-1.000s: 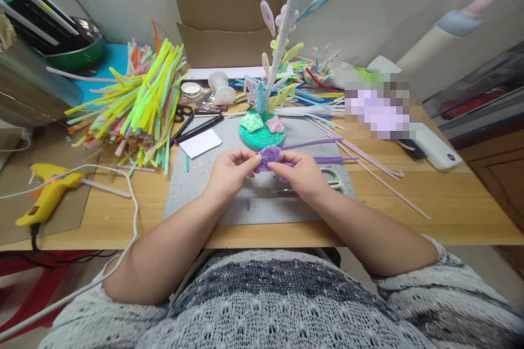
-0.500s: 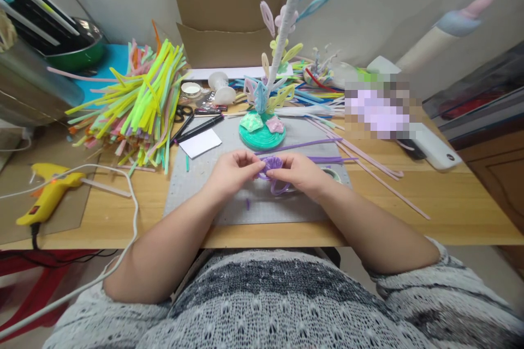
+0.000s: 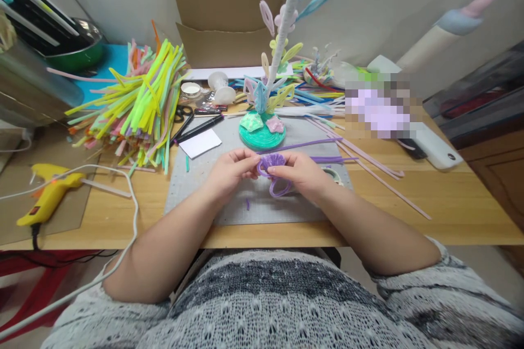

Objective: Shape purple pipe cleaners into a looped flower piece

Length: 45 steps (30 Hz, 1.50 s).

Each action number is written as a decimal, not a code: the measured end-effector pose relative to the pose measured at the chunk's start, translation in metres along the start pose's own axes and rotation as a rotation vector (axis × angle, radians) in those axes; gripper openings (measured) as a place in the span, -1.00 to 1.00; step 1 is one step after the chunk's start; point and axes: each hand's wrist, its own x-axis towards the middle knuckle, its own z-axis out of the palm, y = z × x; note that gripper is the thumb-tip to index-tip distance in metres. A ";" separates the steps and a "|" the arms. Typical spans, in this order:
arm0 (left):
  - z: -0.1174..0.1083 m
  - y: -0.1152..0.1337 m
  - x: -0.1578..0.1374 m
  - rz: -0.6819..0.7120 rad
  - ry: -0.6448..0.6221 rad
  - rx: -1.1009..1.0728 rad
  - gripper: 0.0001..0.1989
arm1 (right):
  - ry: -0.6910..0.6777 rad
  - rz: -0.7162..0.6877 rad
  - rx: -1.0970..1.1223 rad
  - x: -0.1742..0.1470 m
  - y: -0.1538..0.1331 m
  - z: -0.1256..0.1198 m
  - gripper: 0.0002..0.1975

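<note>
Between my two hands is a purple pipe cleaner, bent into a dense wound piece with a loose loop hanging below it. My left hand pinches its left edge with thumb and fingers. On the other side my right hand grips it, thumb in front. Both hands are held low over the grey cutting mat. Behind them stands a teal round base carrying a white wrapped stem with pastel loops and flowers. Straight purple pipe cleaners lie just right of my right hand.
A yellow glue gun and its white cable lie at left, near a large bundle of pipe cleaners. Black scissors, a pen and a white card sit behind my left hand. A tape roll is at right.
The purple piece has turned slightly between my fingers, so its wound side shows more. My left fingertips have shifted a little to the left along its edge.
</note>
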 end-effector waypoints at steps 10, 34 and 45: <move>-0.001 -0.001 0.001 0.038 0.044 0.071 -0.79 | 0.004 0.042 -0.015 -0.002 -0.003 0.005 -0.76; -0.001 -0.006 0.002 0.073 0.083 0.118 -0.77 | -0.002 -0.021 0.063 0.001 0.007 0.010 -0.82; -0.001 -0.005 0.001 0.098 0.128 0.123 -0.77 | -0.073 0.004 0.252 0.003 0.006 0.009 -0.76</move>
